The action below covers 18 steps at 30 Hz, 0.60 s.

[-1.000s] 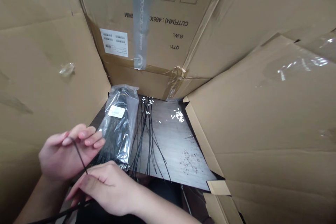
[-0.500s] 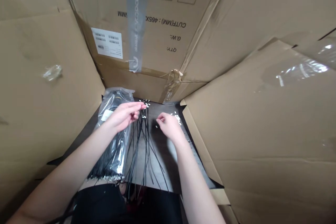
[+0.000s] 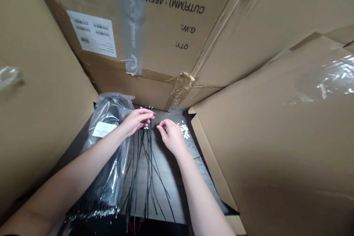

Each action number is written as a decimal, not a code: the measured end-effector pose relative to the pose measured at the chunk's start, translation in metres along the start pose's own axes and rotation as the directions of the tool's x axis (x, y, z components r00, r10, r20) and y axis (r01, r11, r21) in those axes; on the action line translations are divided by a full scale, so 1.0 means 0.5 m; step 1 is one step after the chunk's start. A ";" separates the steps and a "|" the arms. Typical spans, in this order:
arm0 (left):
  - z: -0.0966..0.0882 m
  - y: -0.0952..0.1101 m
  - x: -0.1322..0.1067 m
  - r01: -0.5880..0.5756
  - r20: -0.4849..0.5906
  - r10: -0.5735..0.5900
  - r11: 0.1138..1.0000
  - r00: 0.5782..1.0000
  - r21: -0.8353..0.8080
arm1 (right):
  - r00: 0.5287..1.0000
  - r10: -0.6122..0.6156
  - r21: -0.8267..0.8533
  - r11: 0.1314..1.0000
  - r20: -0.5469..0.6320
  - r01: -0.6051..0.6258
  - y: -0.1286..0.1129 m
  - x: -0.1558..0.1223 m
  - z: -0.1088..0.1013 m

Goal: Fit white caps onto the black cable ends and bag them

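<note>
Clenching black cable ties (image 3: 145, 155) at their tops, left grip (image 3: 136, 121); right grip (image 3: 171, 136), hold unclear, curls near white scraps (image 3: 184, 131).

Cardboard flaps (image 3: 276, 147) crowding round dark woodgrain board (image 3: 174, 199); printed carton wall (image 3: 155, 33) straight ahead, white barcode label (image 3: 92, 33) on it, grey tape strip (image 3: 131, 18) hanging down, brown packing tape (image 3: 179, 92) bunched at corner.

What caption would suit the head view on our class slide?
Left hand holds black cable ties; right hand hovers near small white pieces, amid cardboard flaps.
</note>
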State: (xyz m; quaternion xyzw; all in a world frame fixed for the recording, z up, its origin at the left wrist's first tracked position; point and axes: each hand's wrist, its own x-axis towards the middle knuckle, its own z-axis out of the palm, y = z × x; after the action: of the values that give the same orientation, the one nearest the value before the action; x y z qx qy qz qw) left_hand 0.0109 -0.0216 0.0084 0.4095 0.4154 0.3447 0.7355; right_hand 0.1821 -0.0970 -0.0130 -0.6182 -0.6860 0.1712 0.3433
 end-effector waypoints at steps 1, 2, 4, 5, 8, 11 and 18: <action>-0.002 -0.001 0.003 -0.011 0.010 0.011 1.000 1.000 0.002 | 0.999 -0.007 0.023 1.000 -0.045 0.008 0.001 0.002 0.007; -0.002 -0.002 0.005 -0.019 0.025 0.019 1.000 1.000 0.002 | 0.996 0.000 0.043 0.999 -0.091 0.004 0.001 0.004 0.014; -0.001 -0.004 0.008 -0.021 0.052 0.022 1.000 0.998 -0.007 | 0.984 0.014 0.059 0.998 -0.177 -0.003 0.000 0.006 0.026; 0.000 -0.004 0.009 -0.016 0.058 0.016 1.000 0.998 -0.007 | 0.977 0.017 0.057 0.998 -0.213 -0.005 0.000 0.006 0.031; 0.008 -0.003 0.008 -0.011 0.048 0.009 0.999 0.999 0.048 | 0.960 0.003 0.032 0.999 -0.280 0.006 -0.001 0.004 0.041; 0.016 -0.002 0.004 -0.071 0.019 0.069 0.990 0.997 0.124 | 0.955 -0.047 -0.021 0.999 -0.293 0.043 -0.005 0.007 0.053; 0.010 -0.002 0.002 -0.218 -0.132 0.241 0.962 0.962 0.167 | 0.942 -0.067 0.025 0.997 -0.330 0.080 -0.026 0.072 0.091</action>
State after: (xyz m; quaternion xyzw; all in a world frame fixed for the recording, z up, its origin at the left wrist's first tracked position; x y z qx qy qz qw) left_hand 0.0157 -0.0227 0.0090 0.4822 0.4444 0.4251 0.6239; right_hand 0.1416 -0.0561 -0.0272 -0.6056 -0.6385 0.0658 0.4705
